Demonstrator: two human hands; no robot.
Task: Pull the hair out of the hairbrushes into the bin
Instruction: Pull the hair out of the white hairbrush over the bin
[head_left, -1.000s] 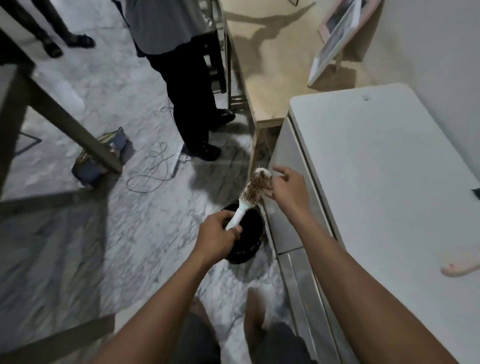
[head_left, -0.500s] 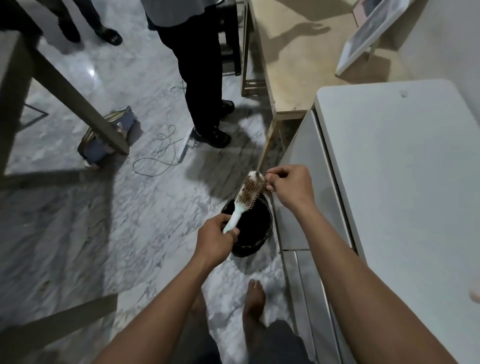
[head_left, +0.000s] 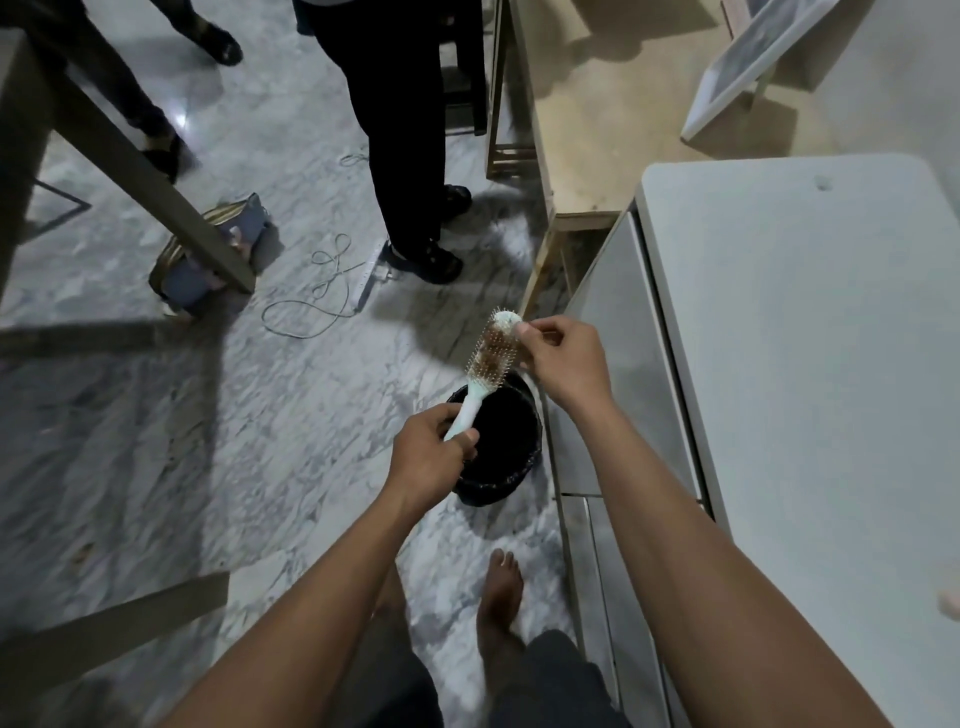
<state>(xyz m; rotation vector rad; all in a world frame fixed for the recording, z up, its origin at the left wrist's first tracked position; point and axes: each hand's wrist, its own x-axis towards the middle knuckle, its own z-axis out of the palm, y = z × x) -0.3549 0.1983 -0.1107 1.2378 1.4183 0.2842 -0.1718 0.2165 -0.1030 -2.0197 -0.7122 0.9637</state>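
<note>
Picking hair from a hairbrush held over the bin

The left hand (head_left: 427, 457) grips the handle of the hairbrush (head_left: 488, 364); right hand (head_left: 563, 356) pinches at its tip, where brown hair (head_left: 493, 351) mats the bristles. Best pulled along the bristles, over the black bin (head_left: 501, 441) directly below. Cabinet (head_left: 618, 374) crowds the right; a bystander's legs (head_left: 400, 156) stand beyond.

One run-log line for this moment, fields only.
left hand: grips hairbrush handle | right hand: pinching at brush head, hair still in bristles | bin: on floor below brush | step: pulling hair
</note>
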